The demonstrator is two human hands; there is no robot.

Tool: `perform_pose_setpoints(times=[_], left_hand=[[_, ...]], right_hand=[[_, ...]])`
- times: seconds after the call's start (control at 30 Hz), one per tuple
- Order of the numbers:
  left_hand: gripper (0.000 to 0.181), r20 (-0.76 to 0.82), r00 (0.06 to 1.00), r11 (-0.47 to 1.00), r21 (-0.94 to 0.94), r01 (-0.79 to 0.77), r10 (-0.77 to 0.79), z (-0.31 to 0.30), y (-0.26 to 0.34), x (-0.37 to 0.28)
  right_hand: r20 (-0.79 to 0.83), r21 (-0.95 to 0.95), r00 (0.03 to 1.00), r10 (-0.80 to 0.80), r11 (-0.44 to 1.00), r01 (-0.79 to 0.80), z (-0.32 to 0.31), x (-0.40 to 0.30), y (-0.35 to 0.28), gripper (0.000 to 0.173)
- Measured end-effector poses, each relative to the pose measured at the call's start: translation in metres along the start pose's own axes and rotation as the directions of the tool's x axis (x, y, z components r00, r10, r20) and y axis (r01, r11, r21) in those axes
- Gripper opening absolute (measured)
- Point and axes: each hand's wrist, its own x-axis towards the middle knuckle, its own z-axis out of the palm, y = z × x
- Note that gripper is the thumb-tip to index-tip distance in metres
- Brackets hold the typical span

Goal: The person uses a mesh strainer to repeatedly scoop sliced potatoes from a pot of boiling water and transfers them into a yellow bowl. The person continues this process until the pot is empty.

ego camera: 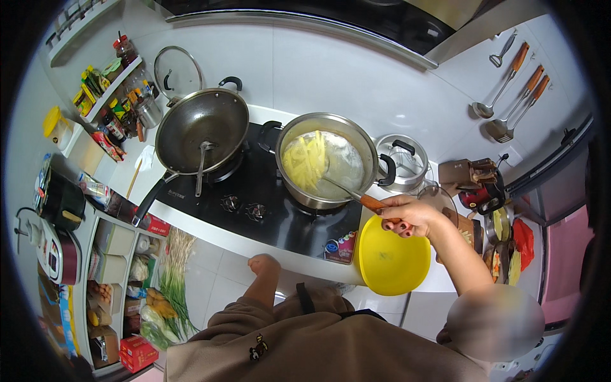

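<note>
My right hand [405, 215] grips the wooden handle of a metal cooking utensil [370, 201], whose working end reaches into the water and is hidden. A stainless steel pot [328, 119] with black handles stands on the right burner. Pale yellow strips [305, 160], which look like cut potato, lie heaped to the left in its cloudy, foamy water. Below my right hand, a yellow plastic bowl [394, 262] rests at the counter's front edge. My left hand [264, 264] is curled into a fist in front of the counter edge, apart from the cookware.
A wok [203, 119] with a metal spoon [203, 162] inside sits on the left burner of the black gas hob [267, 229]; its long handle juts over the front edge. Right of the pot are a lidded metal pot [403, 176], a knife block [456, 174] and plates of cut food.
</note>
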Motion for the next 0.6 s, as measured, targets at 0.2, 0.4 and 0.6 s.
perform_pose_setpoints(times=[0.2, 0.4, 0.6], left_hand=[[0.021, -0.028, 1.0, 0.998, 0.068, 0.0, 0.001, -0.006, 0.0, -0.011], [0.019, -0.017, 1.0, 1.0, -0.014, 0.025, -0.025, -0.008, -0.001, -0.013], [0.017, -0.011, 0.999, 0.999, -0.007, 0.045, -0.045, 0.003, 0.002, 0.004]], right_hand=[[-0.086, -0.02, 0.994, -0.069, 0.998, 0.067, 0.005, 0.003, 0.009, 0.016], [-0.045, -0.056, 0.995, -0.088, 0.995, 0.086, 0.015, -0.014, 0.01, 0.011], [-0.026, 0.151, 0.999, -0.035, 0.988, 0.038, 0.017, -0.008, 0.015, 0.025]])
